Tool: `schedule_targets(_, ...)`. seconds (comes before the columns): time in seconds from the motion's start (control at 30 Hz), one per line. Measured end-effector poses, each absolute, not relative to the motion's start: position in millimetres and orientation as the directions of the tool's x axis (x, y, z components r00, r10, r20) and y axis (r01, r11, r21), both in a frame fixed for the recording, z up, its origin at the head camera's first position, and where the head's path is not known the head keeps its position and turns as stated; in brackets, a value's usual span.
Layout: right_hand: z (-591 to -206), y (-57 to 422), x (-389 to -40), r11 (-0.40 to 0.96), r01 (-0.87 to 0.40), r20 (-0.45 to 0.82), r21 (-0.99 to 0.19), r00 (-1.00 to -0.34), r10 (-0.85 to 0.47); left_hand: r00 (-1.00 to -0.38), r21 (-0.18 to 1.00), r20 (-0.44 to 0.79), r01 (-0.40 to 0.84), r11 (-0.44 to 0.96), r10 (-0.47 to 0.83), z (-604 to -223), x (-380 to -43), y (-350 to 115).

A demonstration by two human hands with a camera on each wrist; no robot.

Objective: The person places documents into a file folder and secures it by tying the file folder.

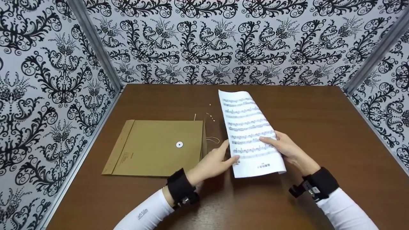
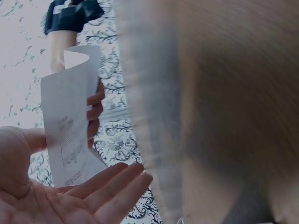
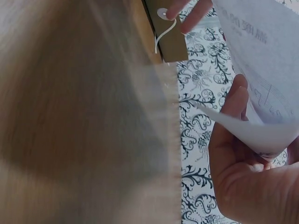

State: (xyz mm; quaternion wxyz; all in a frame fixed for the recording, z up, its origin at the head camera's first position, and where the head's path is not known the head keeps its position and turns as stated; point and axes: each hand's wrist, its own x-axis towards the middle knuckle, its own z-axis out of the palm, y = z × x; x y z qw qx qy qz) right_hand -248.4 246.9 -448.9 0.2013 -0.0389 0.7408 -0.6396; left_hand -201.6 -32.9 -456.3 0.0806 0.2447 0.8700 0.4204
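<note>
Printed sheet music (image 1: 252, 127) is held up over the table, curving along its length, with rows of notes on its face. My right hand (image 1: 289, 148) grips its right edge, thumb on the printed face and fingers behind; the right wrist view shows the paper bent between them. At the lower left edge is my left hand (image 1: 212, 163). Its thumb tip overlaps the print, and its fingers (image 2: 119, 186) stretch out straight, spread from the thumb. A brown paper envelope (image 1: 163, 147) lies flat left of the sheet music, with a white round button (image 1: 179, 144) on it.
A thin string (image 1: 213, 139) loops out from the envelope's right side. Small white bits (image 1: 211, 117) lie on the brown table (image 1: 319, 127) behind it. Patterned walls (image 1: 207, 41) stand along the back and sides.
</note>
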Motion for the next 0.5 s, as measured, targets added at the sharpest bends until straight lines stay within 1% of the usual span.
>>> schedule_targets(0.2, -454, 238, -251, 0.175, 0.202, -0.250, -0.963, -0.916, -0.314, -0.870, 0.873, 0.063, 0.285, 0.396, 0.489, -459, -205, -40)
schedule_targets(0.33, -455, 232, -252, 0.135, 0.209, -0.243, -0.969, -0.910, -0.337, -0.863, 0.952, 0.027, 0.176, 0.251, 0.504, -459, -210, -45)
schedule_targets(0.43, -456, 229, -252, 0.115, 0.216, -0.243, -0.970, -0.905, -0.349, -0.859, 0.979, -0.003, 0.102, 0.176, 0.512, -459, -213, -49)
schedule_targets(0.5, -457, 227, -252, 0.112, 0.227, -0.252, -0.967, -0.907, -0.338, -0.855, 0.982, -0.006, 0.094, 0.165, 0.519, -459, -216, -51)
